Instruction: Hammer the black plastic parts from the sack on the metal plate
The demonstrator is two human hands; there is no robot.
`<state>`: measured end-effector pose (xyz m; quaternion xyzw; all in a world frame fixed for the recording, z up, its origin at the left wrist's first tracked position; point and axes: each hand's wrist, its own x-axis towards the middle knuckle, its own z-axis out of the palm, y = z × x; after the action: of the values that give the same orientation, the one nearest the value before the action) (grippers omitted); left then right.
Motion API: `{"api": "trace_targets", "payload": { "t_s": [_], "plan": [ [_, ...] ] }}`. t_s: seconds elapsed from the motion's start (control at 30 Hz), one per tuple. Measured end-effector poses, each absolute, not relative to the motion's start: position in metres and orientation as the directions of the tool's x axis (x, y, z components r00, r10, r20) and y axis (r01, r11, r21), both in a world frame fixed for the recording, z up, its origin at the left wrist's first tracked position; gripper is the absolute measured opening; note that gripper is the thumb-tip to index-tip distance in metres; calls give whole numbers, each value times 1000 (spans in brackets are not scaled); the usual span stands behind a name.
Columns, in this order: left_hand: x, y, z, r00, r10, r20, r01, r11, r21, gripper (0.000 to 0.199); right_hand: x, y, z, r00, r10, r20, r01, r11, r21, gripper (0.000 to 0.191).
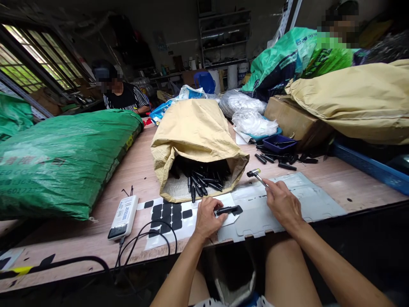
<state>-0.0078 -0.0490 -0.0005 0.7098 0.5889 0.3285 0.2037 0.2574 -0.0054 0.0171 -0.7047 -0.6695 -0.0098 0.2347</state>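
My left hand (209, 216) rests at the front of the table, with its fingers closed on one end of a black pen-like tube (227, 209). The tube lies flat, its free end over a small black pad (238, 209). To the right, my right hand (283, 204) grips the metal handle of a small hammer (255, 173), its dark and yellow head raised toward the upper left. Under both hands is a grey board (306, 200). Beside my left hand lies a white sheet of black square stickers (168, 217). A tan sack (194, 132) opens toward me with many black tubes (201, 179) inside.
A white power bank (124, 216) with black cables lies left. A large green sack (64, 157) fills the left side. Loose black tubes (286, 166), a purple tray (279, 144) and a blue crate (370, 164) stand right. Two other people are beyond the table.
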Motion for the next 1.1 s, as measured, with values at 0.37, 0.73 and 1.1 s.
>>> {"api": "trace_targets", "payload": {
  "t_s": [0.37, 0.73, 1.1],
  "plan": [
    [-9, -47, 0, 124, 971, 205, 706, -232, 669, 24, 257, 28, -11, -7, 924, 381, 1000, 16, -19, 35],
    [-12, -44, 3, 124, 978, 168, 664, -207, 718, 13, 254, 28, -6, 2, 933, 360, 1000, 1, -9, 30],
    [23, -177, -1, 497, 816, -297, 313, 150, 938, 35, 253, 30, -9, 6, 926, 377, 1000, -5, -4, 26]
  ]
}}
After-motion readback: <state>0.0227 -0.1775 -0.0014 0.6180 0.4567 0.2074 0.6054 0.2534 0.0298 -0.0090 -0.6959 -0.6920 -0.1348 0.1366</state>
